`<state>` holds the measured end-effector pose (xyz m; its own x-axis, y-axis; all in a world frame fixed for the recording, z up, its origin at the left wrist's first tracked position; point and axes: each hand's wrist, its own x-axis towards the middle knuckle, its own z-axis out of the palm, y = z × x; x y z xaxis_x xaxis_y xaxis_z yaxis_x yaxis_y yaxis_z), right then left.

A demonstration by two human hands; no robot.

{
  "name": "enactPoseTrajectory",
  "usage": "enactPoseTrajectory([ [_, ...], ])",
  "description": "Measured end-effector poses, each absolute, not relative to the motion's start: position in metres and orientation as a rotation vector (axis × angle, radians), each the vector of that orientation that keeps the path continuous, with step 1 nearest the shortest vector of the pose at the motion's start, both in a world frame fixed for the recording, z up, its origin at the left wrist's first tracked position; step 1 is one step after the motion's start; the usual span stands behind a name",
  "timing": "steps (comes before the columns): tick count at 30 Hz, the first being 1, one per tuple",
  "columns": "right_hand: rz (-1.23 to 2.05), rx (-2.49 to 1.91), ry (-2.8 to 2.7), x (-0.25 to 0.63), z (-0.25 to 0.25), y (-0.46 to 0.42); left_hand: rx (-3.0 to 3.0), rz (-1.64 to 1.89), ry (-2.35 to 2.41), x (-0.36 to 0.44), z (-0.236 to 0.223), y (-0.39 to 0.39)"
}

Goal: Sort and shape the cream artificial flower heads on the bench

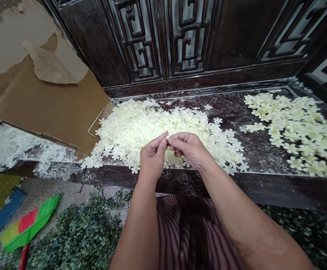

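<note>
Both hands' grip [168,139] pinches one flower; two piles [141,127].

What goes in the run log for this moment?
left hand + right hand: pinching one small flower together | under hands: white flower pile | right: second pile | surface: dark bench

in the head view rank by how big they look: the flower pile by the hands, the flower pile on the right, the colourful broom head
1. Flower pile by the hands
2. Flower pile on the right, a little smaller
3. Colourful broom head, smallest, though it lies nearer the camera
</note>
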<state>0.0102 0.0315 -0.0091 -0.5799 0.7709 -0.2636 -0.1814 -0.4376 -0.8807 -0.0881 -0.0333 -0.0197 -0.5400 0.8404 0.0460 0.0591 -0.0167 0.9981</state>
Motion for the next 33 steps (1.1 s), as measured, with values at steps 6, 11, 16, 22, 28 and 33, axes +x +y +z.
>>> enactPoseTrajectory([
  [6, 2.054, -0.885, -1.19, 0.0112, -0.0107, 0.032, 0.891, 1.65, 1.65, -0.0884, -0.0204, -0.0324],
  [11, 2.038, -0.888, -1.193, 0.0101, -0.011, 0.0319, 0.894, 1.636, 1.647, -0.0871, -0.0194, -0.0319],
  [16, 2.031, -0.925, -1.177, 0.0099, -0.0097, 0.0321, 0.926, 1.627, 1.64, -0.0872, -0.0184, -0.0323],
  [22, 2.045, -0.897, -1.156, 0.0105, -0.0094, 0.0319, 0.924, 1.636, 1.637, -0.089, -0.0194, -0.0327],
  [28, 2.04, -0.901, -1.158, 0.0096, -0.0108, 0.032, 0.944, 1.629, 1.646, -0.0875, -0.0183, -0.0333],
  [33, 2.027, -0.925, -1.159, 0.0105, -0.0111, 0.0323, 0.972, 1.601, 1.662, -0.0865, -0.0179, -0.0338],
])
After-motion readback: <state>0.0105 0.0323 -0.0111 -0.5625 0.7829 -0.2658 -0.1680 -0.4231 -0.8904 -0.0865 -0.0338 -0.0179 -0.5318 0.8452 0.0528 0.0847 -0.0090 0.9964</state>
